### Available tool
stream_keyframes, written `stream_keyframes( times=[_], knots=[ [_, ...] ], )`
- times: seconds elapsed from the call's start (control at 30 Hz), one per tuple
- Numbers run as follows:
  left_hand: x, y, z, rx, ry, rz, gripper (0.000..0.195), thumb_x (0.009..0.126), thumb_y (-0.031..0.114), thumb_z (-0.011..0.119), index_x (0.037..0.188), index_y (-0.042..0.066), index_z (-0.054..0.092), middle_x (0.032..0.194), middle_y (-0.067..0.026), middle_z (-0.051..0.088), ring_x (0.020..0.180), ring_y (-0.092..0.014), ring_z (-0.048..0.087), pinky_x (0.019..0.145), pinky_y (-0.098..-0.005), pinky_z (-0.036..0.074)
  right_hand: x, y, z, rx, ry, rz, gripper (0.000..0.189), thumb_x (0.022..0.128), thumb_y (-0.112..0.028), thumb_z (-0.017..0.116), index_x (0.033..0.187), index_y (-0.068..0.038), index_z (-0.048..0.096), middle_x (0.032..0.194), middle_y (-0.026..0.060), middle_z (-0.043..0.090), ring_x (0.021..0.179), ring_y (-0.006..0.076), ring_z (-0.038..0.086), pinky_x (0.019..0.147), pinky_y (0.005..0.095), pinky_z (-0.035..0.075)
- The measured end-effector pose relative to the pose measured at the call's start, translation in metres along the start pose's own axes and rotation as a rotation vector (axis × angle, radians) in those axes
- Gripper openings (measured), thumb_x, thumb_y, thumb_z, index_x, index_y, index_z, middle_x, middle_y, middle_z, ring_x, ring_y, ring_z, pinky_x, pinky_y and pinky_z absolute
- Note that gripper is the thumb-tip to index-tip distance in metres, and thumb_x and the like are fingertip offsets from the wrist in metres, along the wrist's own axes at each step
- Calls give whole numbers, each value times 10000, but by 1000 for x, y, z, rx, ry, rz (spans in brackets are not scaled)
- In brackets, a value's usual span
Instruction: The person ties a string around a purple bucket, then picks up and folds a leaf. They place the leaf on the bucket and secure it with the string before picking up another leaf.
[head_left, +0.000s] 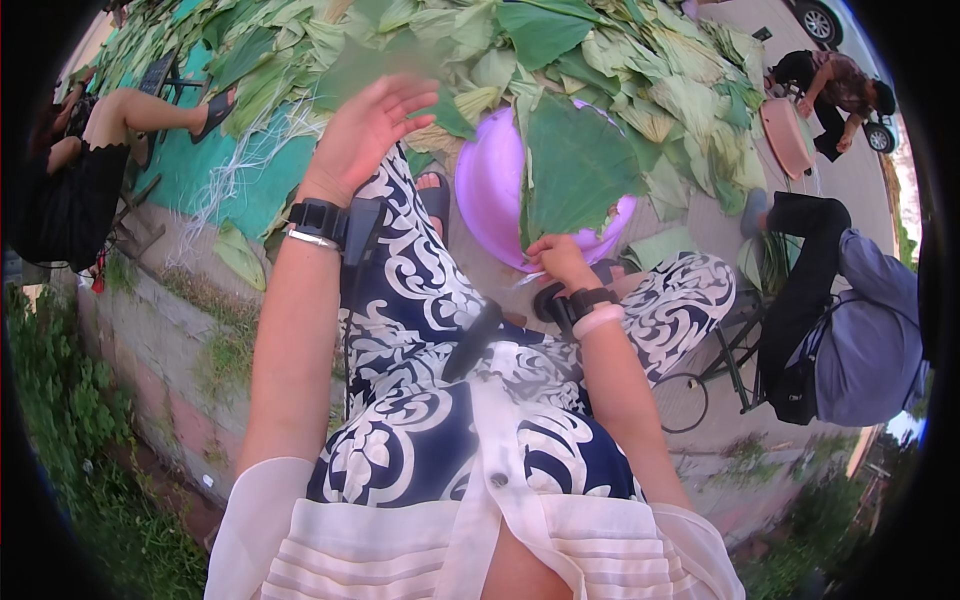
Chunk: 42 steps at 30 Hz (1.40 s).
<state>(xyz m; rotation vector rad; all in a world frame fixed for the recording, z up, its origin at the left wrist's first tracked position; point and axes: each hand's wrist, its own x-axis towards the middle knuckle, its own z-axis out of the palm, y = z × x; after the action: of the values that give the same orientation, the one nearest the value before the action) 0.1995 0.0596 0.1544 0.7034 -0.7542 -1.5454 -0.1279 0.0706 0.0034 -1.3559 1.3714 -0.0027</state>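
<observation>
My right hand (562, 261) grips the lower edge of a large green lotus leaf (577, 165), which is folded and spans a purple plastic basin (487, 180) on the ground before me. A thin pale strip shows beside these fingers. My left hand (382, 112) is raised to the left of the basin, palm up with its fingers apart, and nothing lies in it. A blurred greenish patch covers the area just above its fingertips. Beyond both hands spreads a thick heap of green and yellowing lotus leaves (487, 37).
White strings (240, 157) lie on a green sheet (285, 150) at left. A seated person (67, 180) is at far left. At right sit a person in a grey-blue top (870, 330) and another person (840, 82) by a pink basin (784, 139). A low concrete ledge (150, 360) runs behind.
</observation>
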Motion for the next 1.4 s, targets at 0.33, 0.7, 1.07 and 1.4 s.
stream_keyframes(
  times=[0.33,0.7,1.07,1.4],
  knots=[
    [7,-9,6,145,35,9,401,965,267,404,1195,-55,471,1197,-180,540,1109,-237,525,963,-378,412,-12,-6,-27,617,271,25,224,786,-20,506,982,11,610,779,93,636,586,170,601,467,277,434],
    [12,-145,63,493,-87,-505,350,914,240,525,1183,17,542,1102,-71,611,931,-137,583,770,-278,474,-26,-29,-56,756,431,-37,241,805,-39,570,1039,12,589,878,79,639,656,158,609,504,255,429],
    [14,-248,78,655,-134,-325,376,907,270,545,1220,62,545,1016,-68,616,836,-122,571,702,-271,473,-26,-43,-83,533,251,-186,224,861,-12,519,1075,40,559,958,107,615,694,130,596,620,248,502],
    [22,-249,70,451,130,-463,243,946,206,470,965,7,608,868,-52,652,784,-111,604,696,-248,470,13,-101,-190,567,155,-166,229,896,-124,534,1073,16,571,955,86,621,740,146,613,654,259,507]
  ],
)
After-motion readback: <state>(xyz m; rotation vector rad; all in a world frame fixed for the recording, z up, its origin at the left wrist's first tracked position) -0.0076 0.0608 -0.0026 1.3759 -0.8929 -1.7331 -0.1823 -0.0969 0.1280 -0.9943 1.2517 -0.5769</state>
